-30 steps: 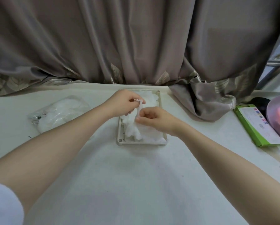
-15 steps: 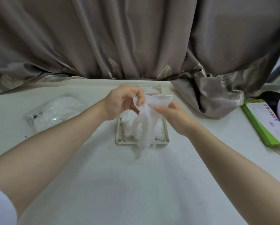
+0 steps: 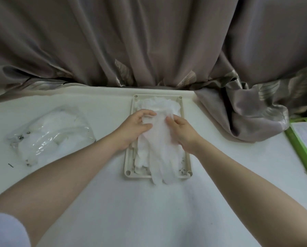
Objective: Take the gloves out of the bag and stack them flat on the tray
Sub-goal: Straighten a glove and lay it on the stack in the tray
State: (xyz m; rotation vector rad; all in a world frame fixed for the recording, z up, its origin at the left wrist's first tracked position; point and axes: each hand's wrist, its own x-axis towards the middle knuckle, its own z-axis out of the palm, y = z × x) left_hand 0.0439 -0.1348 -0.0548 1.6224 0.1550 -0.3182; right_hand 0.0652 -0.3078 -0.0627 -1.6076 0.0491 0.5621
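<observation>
Both forearms reach forward over the white table (image 3: 149, 211). The top glove (image 3: 160, 150) lies lengthwise on the cream tray (image 3: 127, 163), its finger ends hanging over the near rim. The left hand (image 3: 133, 129) pinches the glove's cuff edge, fingers curled on the film. The right hand (image 3: 182, 132) presses on the glove's right side, fingertips bent into it. Beneath lies the pile of gloves (image 3: 159, 104). Well left sits the clear bag (image 3: 49, 138), with white gloves inside. Beyond hangs a grey curtain (image 3: 149, 41); a green box (image 3: 304, 145) lies at the right edge.
</observation>
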